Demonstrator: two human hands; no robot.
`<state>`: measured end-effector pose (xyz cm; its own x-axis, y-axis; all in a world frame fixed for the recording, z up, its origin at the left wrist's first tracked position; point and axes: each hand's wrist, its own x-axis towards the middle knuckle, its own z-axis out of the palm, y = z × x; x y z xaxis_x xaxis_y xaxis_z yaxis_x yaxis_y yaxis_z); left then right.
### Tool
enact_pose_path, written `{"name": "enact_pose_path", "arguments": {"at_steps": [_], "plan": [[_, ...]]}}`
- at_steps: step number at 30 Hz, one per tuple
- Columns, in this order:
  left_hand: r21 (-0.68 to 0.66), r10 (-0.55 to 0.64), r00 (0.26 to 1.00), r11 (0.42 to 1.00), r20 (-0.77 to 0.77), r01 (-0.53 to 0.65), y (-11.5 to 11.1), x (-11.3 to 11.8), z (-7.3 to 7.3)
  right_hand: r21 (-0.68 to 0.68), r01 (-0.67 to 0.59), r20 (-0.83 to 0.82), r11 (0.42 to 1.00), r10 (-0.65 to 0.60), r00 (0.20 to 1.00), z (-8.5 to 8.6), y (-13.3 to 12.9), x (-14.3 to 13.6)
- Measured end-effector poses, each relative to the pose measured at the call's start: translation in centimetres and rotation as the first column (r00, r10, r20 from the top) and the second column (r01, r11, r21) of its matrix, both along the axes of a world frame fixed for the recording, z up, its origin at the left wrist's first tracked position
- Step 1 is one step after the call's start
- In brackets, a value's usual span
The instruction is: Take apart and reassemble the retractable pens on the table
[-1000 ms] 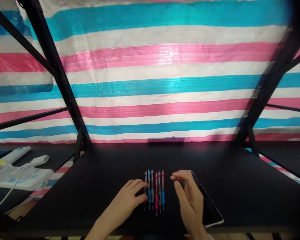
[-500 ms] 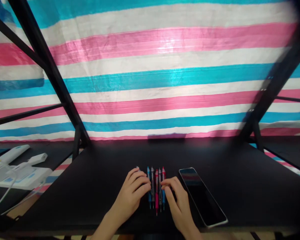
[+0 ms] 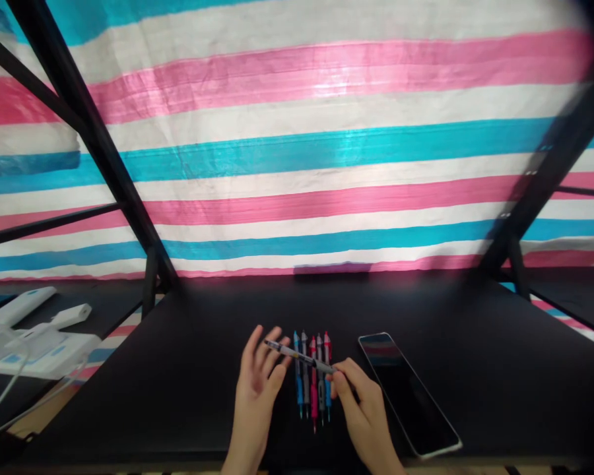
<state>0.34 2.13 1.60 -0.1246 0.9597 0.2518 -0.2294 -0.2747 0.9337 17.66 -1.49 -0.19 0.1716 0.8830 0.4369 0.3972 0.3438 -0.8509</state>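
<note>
My right hand [image 3: 361, 402] pinches a clear-barrelled pen with a grey grip [image 3: 288, 350] by its right end. The pen slants across, its far end up and to the left, in front of the fingers of my left hand [image 3: 258, 376]. That hand is open, palm showing and fingers spread; whether the pen touches it I cannot tell. Beneath the held pen, several pens lie side by side on the black table, among them a blue pen [image 3: 298, 389], a pink pen [image 3: 314, 396] and a grey pen [image 3: 321, 392]. The held pen partly covers them.
A smartphone [image 3: 410, 396] with a dark screen lies right of my right hand. Black metal posts [image 3: 103, 145] frame the black table [image 3: 202, 330]; a striped sheet [image 3: 327, 152] hangs behind. A white power strip [image 3: 54, 353] with cables sits on another surface at left.
A pen now stretches between my hands, pinched in the right one. My left hand has turned palm-up and spread its fingers. The row of pens keeps its arrangement.
</note>
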Motion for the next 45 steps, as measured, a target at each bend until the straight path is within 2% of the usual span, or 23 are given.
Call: {"name": "enact_pose_path", "arguments": {"at_steps": [2,5,12,21,23,25,28,31,37,42,45], "plan": [[-0.214,-0.037,0.972,0.973,0.234,0.089,-0.4,0.4,-0.5,-0.016,-0.015,-0.002,1.0,0.015,1.0,0.2,0.0,-0.1],[-0.333,0.049,0.94,0.94,0.337,0.071,-0.8,0.9,-0.9,-0.032,-0.045,0.011,0.998,0.046,0.999,0.4,0.1,-0.3],[-0.337,0.076,0.933,0.94,0.352,0.05,-0.9,0.9,-0.6,-0.013,-0.079,0.054,0.997,0.079,0.995,0.3,0.2,-0.2],[-0.393,0.173,0.934,0.919,0.311,-0.04,-0.9,1.1,-0.4,0.164,-0.022,0.033,0.986,0.017,0.999,-0.5,0.3,-0.3],[-0.388,0.18,0.928,0.921,0.328,-0.042,-0.9,1.1,-0.5,0.137,-0.015,0.012,0.99,0.013,1.0,-0.4,0.2,-0.4],[-0.381,0.167,0.921,0.924,0.351,-0.022,-0.8,1.0,-0.6,0.055,-0.008,-0.042,0.998,0.01,0.999,-0.3,0.1,-0.4],[-0.372,0.134,0.918,0.928,0.373,0.016,-0.7,0.9,-0.8,-0.092,-0.062,-0.143,0.994,0.049,0.989,-0.1,0.1,-0.1],[-0.36,0.076,0.926,0.93,0.371,0.068,-0.6,0.8,-1.0,-0.173,-0.107,-0.198,0.979,0.072,0.978,-0.2,0.2,0.2],[-0.348,0.059,0.929,0.934,0.365,0.078,-0.8,0.7,-0.9,-0.163,-0.145,-0.322,0.976,0.086,0.943,-0.3,0.4,0.1],[-0.374,0.063,0.935,0.924,0.349,0.077,-0.9,0.8,-0.5,-0.227,-0.142,-0.278,0.964,0.075,0.958,0.0,0.4,0.1],[-0.378,0.061,0.936,0.922,0.347,0.08,-0.8,0.8,-0.3,-0.213,-0.146,-0.328,0.966,0.07,0.942,0.1,0.3,0.1]]}}
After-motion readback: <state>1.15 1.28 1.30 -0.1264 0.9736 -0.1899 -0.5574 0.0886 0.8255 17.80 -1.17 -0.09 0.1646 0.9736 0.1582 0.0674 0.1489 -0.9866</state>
